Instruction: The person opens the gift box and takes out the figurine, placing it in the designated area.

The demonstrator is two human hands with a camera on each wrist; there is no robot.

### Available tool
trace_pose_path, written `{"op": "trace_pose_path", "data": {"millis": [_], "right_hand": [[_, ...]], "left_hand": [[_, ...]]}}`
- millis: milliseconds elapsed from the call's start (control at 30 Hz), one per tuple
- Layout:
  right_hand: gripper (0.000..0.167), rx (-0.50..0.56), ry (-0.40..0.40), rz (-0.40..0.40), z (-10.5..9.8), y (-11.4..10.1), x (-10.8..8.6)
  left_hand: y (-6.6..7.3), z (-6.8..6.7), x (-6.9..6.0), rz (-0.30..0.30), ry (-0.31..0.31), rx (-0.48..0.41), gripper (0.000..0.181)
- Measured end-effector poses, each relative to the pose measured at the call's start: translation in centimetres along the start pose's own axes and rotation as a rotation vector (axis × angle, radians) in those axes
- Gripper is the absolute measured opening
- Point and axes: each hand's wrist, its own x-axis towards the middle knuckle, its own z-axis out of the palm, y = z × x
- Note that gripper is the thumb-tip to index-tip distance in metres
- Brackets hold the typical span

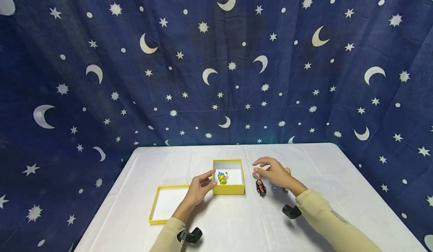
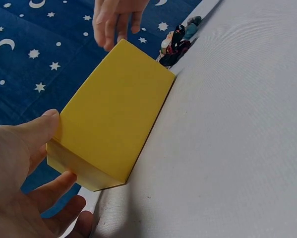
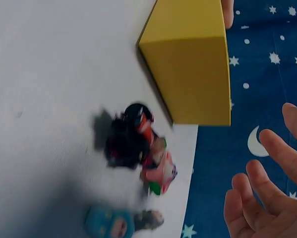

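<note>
A yellow box (image 1: 228,189) with a white inside stands on the table, and a small yellow-and-blue toy figure (image 1: 222,177) lies in it. My left hand (image 1: 199,190) rests its thumb and fingertips against the box's left side, fingers relaxed. To the right of the box, my right hand (image 1: 275,172) hovers over a group of small toy figures, its fingers spread and holding nothing. Among them are a dark-haired doll in black and red (image 1: 261,187), a pink figure (image 3: 160,173) and a blue figure (image 3: 108,221). My right hand partly hides this group in the head view.
A yellow-rimmed white box lid (image 1: 169,204) lies left of the box, inner side up. White cloth covers the table (image 1: 233,225). Behind it hangs a dark blue curtain (image 1: 236,75) with moons and stars. Each wrist carries a black camera mount (image 1: 190,236).
</note>
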Motion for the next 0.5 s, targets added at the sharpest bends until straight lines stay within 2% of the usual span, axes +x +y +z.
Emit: {"op": "trace_pose_path", "data": {"millis": [167, 333, 500], "right_hand": [[0.027, 0.051, -0.041, 0.014, 1.1, -0.9, 0.7], [0.031, 0.026, -0.064, 0.036, 2.3, -1.7, 1.5], [0.035, 0.046, -0.079, 0.049, 3.5, -2.4, 2.2]], "left_hand": [[0.0, -0.2, 0.0, 0.008, -0.016, -0.021, 0.043], [-0.1, -0.1, 0.2, 0.008, -0.004, -0.031, 0.043], [-0.3, -0.3, 0.2, 0.006, -0.022, -0.037, 0.044]]}}
